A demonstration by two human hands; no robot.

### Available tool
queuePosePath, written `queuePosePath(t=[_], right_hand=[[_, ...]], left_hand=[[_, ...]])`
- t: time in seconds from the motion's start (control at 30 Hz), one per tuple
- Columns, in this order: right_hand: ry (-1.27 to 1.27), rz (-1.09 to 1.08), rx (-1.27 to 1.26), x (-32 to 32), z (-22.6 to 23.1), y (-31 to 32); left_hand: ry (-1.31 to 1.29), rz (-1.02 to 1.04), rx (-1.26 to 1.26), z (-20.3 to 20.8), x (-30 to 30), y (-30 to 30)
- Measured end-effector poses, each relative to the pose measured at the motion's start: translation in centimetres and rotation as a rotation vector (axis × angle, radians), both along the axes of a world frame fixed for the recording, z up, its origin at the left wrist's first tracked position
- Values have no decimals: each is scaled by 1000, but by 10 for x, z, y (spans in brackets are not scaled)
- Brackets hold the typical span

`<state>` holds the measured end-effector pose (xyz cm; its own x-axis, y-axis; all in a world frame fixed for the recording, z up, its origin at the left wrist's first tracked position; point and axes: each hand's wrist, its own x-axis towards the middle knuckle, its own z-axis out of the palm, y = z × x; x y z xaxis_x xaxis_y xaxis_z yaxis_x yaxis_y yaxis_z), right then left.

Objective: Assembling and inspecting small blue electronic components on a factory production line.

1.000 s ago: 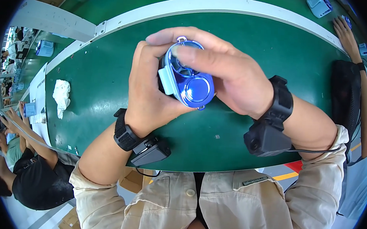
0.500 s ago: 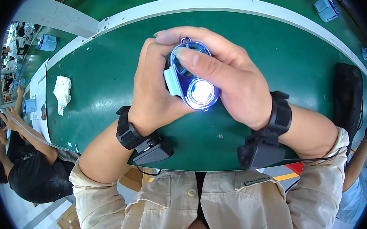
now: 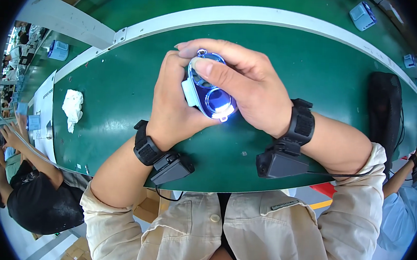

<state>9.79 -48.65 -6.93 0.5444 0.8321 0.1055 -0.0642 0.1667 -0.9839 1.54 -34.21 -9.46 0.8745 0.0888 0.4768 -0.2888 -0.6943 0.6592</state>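
Both my hands hold one small blue handheld lamp [image 3: 218,102] above the middle of the table. It has a round spoked ring at its upper end, a round lit lens at its lower end and a pale blue piece on its left side. My left hand [image 3: 174,96] is wrapped round its left side and underside. My right hand [image 3: 257,87] cups the other side, its thumb lying over the spoked ring. The fingers behind the lamp are partly hidden. A black strap with a dark box sits on each wrist.
On the green table [image 3: 123,109] a crumpled white cloth [image 3: 72,110] lies at left. A black elongated object [image 3: 384,111] with a cable lies at right. A white rail [image 3: 255,15] borders the far side; beyond it stands a blue-white device [image 3: 363,16]. Other people work at both sides.
The lamp has tilted slightly in my hands; its lens shows a darker blue centre instead of full white glare. My view has shifted a little. Both hands keep their grip.
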Motion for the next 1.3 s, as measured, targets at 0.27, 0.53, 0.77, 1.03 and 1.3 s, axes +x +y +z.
queuePosePath(t=[0.27,0.53,0.77,1.03,1.3], right_hand=[[369,180,187,8,0,-2],[243,146,149,8,-5,0],[299,161,144,17,-5,0],[343,26,66,27,6,16],[-51,-597,-43,187,11,38]], left_hand=[[-47,-45,-97,-2,2,5],[-34,-62,-87,0,1,8],[-10,-58,-113,-1,6,7],[13,-58,-116,1,7,7],[-51,111,-191,0,2,12]])
